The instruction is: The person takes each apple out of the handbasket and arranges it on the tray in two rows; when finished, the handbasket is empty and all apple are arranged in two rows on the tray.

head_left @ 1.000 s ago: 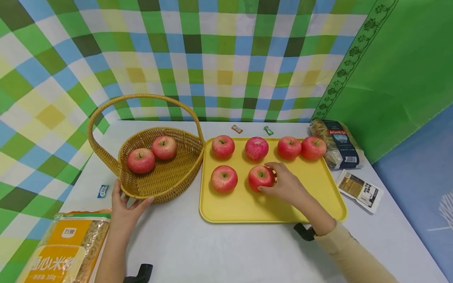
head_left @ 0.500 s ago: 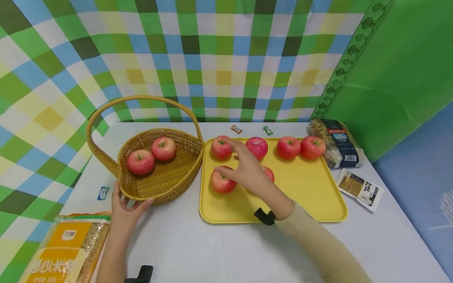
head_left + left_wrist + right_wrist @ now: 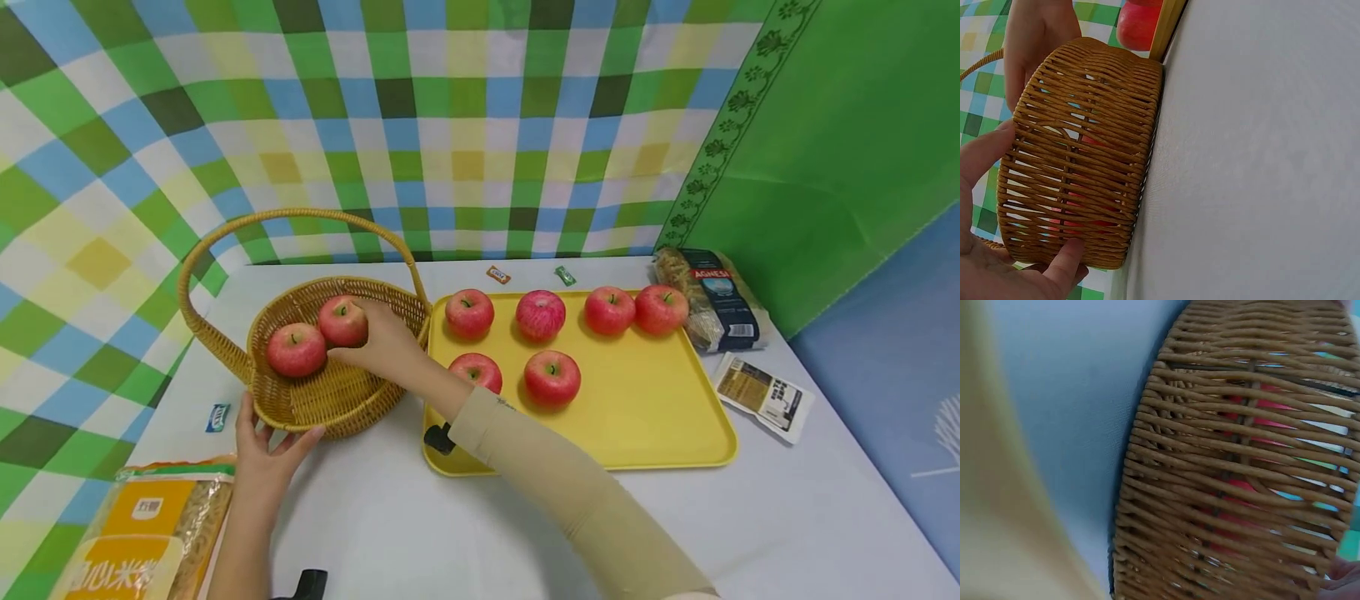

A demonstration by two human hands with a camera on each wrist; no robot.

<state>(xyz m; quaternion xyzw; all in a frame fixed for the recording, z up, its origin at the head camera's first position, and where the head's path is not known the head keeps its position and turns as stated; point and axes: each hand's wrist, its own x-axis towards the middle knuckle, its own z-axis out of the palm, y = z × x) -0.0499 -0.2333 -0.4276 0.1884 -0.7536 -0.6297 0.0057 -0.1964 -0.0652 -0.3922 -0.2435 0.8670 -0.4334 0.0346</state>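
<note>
In the head view, a wicker basket [image 3: 367,425] with a tall arched handle stands left of a yellow tray [image 3: 637,433]. Two red apples sit inside it, a left apple [image 3: 296,350] and a right apple [image 3: 341,323]. My right hand [image 3: 386,346] reaches over the basket's right rim and grips the right apple between thumb and fingers. At the near left rim, my left hand [image 3: 264,467] holds the basket; the left wrist view shows fingers [image 3: 1067,259] against its woven side. In the right wrist view, the basket wall hides the right hand's grip.
Several apples [image 3: 552,379] remain on the tray, one partly behind the right forearm. Pasta bags lie at left [image 3: 142,533] and far right [image 3: 716,300], with a flat packet [image 3: 763,396] nearby. Small wrapped candies [image 3: 217,418] lie on the white table [image 3: 420,533].
My right hand has let go of the apple on the tray, moved left across it without one, and taken hold of the right apple in the basket. My left hand has stayed at the rim.
</note>
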